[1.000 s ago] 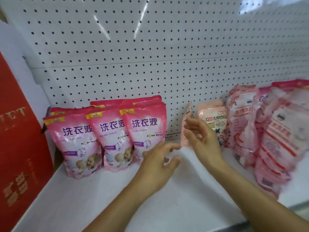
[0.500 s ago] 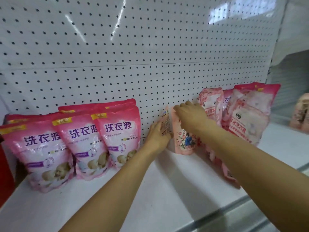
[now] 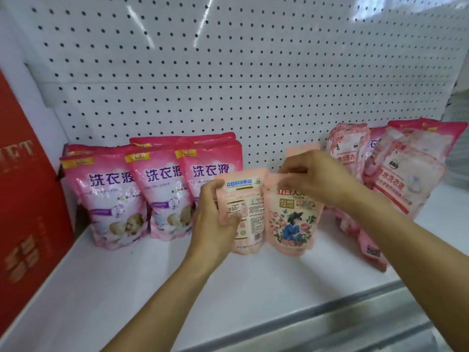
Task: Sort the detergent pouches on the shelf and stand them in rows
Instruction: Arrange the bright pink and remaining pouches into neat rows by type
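Note:
Two small peach pouches stand side by side mid-shelf. My left hand [image 3: 215,222] grips the left one [image 3: 247,212], which shows its printed back. My right hand [image 3: 312,179] pinches the top of the right one [image 3: 291,224], which shows a floral front. Another peach pouch [image 3: 302,149] peeks up behind my right hand. Several pink pouches [image 3: 162,196] with blue characters stand in rows at the left. A leaning pile of pale pink pouches [image 3: 403,179] fills the right end.
The white shelf board [image 3: 177,288] runs to a metal front edge [image 3: 330,323]. Behind everything is a white pegboard wall [image 3: 228,72]. A tall red box [image 3: 22,199] stands at the left end.
Both hands have drawn the two peach pouches forward from the pegboard, and they now stand side by side facing me. The camera has swung back left, showing the red box again.

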{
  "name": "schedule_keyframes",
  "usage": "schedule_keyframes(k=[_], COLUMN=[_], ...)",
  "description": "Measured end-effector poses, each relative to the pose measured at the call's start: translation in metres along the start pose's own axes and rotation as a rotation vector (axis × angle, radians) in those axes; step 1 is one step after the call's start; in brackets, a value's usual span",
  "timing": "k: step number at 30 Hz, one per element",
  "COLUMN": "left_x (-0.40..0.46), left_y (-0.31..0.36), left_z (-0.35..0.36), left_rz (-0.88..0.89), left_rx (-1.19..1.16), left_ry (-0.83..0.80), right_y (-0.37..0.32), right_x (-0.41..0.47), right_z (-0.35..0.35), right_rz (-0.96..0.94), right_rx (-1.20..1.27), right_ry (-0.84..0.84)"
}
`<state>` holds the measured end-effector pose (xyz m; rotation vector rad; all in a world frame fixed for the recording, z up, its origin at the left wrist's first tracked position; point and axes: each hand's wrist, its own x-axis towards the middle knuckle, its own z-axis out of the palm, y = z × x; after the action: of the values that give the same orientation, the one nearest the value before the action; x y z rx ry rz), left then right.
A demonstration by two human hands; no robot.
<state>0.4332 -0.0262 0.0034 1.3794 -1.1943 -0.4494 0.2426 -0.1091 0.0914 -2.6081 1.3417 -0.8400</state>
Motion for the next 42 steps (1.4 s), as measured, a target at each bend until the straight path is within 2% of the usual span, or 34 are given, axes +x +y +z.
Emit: schedule_keyframes(k=[3, 6, 8, 10, 11, 14, 24, 28, 36, 42], left_x=[-0.003, -0.005, -0.008, -0.01, -0.011, -0.02, -0.096, -0.14, -0.224, -0.243], left_y=[-0.008, -0.018, -0.023, -0.026, -0.026, -0.019, 0.031, 0.06, 0.127, 0.156], left_z=[-0.007, -0.007, -0.004, 0.0, 0.0, 0.001, 0.037, 0.092, 0.258, 0.351], left_rz=[-0.029, -0.142, -0.218, -0.228, -0.217, -0.2, -0.123, -0.115, -0.136, -0.191], left_rx=[-0.131, -0.215, -0.227, -0.24, -0.24, -0.228, -0.291, -0.295, -0.382, -0.348], left_ry=[-0.012, -0.172, -0.27, -0.246, -0.21, -0.095, -0.07, -0.133, -0.296, -0.401], right_y=[0.006, 0.012, 0.017, 0.018, 0.018, 0.017, 0.045, 0.093, 0.221, 0.293], right_x=[-0.022, -0.046, -0.063, -0.079, -0.085, -0.093, -0.16, -0.216, -0.331, -0.381], right_z=[0.01, 0.033, 0.056, 0.076, 0.082, 0.08, 0.02, -0.02, -0.118, -0.168], right_rz=[0.1, 0.272, 0.404, 0.498, 0.511, 0.473, 0.337, 0.367, 0.491, 0.542], right_rx=[0.439, 0.872, 1.009, 1.027, 1.037, 1.039, 1.033, 1.016, 0.944, 0.902], right_ry=[0.196, 0.392, 0.34, 0.205, 0.19, 0.246, 0.315, 0.35, 0.405, 0.477])
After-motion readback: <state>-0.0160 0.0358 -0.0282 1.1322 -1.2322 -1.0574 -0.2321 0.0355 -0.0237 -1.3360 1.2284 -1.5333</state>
